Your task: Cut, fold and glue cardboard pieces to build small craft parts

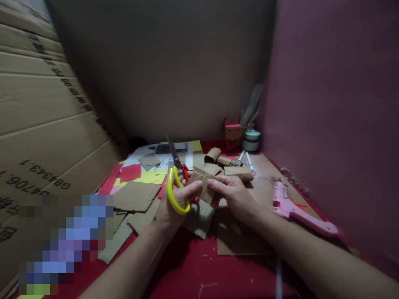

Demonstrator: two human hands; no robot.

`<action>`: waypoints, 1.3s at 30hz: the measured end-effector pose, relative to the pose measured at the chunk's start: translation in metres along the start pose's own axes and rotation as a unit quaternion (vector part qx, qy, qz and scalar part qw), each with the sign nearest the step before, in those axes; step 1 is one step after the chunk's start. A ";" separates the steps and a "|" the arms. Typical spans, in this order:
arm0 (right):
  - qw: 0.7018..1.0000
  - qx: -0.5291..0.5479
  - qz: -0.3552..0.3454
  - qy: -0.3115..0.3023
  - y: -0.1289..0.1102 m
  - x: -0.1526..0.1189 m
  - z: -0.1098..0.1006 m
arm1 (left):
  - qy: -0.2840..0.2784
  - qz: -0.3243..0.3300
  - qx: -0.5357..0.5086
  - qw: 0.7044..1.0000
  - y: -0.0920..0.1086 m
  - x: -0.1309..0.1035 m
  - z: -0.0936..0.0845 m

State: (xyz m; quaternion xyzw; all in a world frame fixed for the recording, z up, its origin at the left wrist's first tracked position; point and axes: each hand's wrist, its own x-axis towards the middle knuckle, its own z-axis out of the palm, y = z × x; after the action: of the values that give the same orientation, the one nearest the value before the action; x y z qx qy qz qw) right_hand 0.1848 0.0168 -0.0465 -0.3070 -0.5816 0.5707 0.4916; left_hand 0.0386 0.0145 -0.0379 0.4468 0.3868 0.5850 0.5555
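Note:
Both of my hands hold a small brown cardboard piece [204, 185] over the middle of the table. My left hand [174, 201] pinches its left side with the thumb on top. Scissors [178, 182] with a yellow and red handle also hang on my left hand, their blades pointing up and away. My right hand [238, 195] has its thumb on the right part of the piece, with the fingers curled behind it. Under the hands lies a ribbed cardboard scrap [201, 218]. Rolled cardboard pieces [238, 172] lie just beyond them.
A pink glue gun [299, 211] rests at the right. Cardboard sheets [135, 196], red paper [131, 172] and yellow paper [157, 177] lie at the left. A small box figure [232, 135] and a pale round jar [251, 140] stand at the back. A large carton [46, 112] rises at the left.

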 end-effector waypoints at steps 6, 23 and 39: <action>1.000 0.004 -0.017 0.022 -0.002 0.002 -0.002 | 0.008 0.003 0.025 1.000 0.001 0.000 -0.001; 0.999 0.038 0.019 -0.001 -0.005 0.003 -0.002 | 0.038 0.037 0.087 0.995 0.010 0.002 -0.006; 0.998 0.005 0.064 -0.023 -0.001 0.005 -0.002 | 0.024 0.039 0.067 0.997 0.006 0.009 -0.020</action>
State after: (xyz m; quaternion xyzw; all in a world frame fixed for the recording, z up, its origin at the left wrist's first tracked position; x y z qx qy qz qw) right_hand 0.1856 0.0218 -0.0447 -0.3280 -0.5690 0.6105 0.4426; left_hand 0.0181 0.0240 -0.0372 0.4841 0.4202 0.5895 0.4915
